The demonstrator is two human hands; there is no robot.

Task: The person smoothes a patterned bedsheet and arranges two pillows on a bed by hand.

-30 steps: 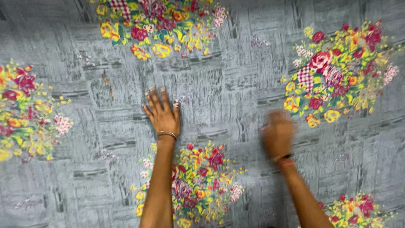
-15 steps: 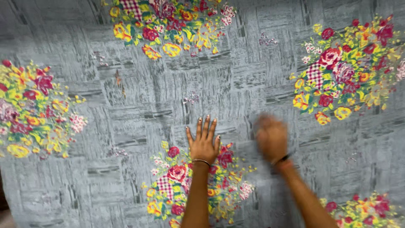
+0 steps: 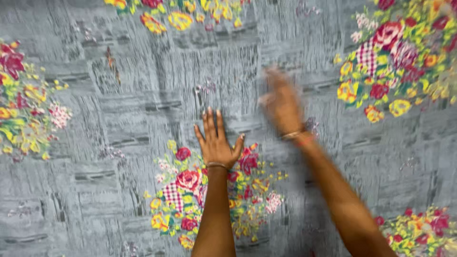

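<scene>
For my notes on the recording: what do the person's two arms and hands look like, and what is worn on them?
Both forearms are bare, without sleeves. The left hand has a thin metal bangle at the wrist. The right hand is blurred; its wrist carries a light band with a reddish one.

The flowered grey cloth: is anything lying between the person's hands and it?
Nothing visible. The left hand lies flat on the flowered grey cloth, fingers spread. The right hand is blurred just over the cloth; contact cannot be told.

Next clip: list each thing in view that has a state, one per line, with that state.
Left hand: flat, palm down, fingers spread, pressing on the cloth.
Right hand: open, blurred by motion, empty; contact with the cloth unclear.
Grey flowered cloth: spread out flat, filling the view.
Left bangle: on the wrist.
Right wristbands: on the wrist.
</scene>
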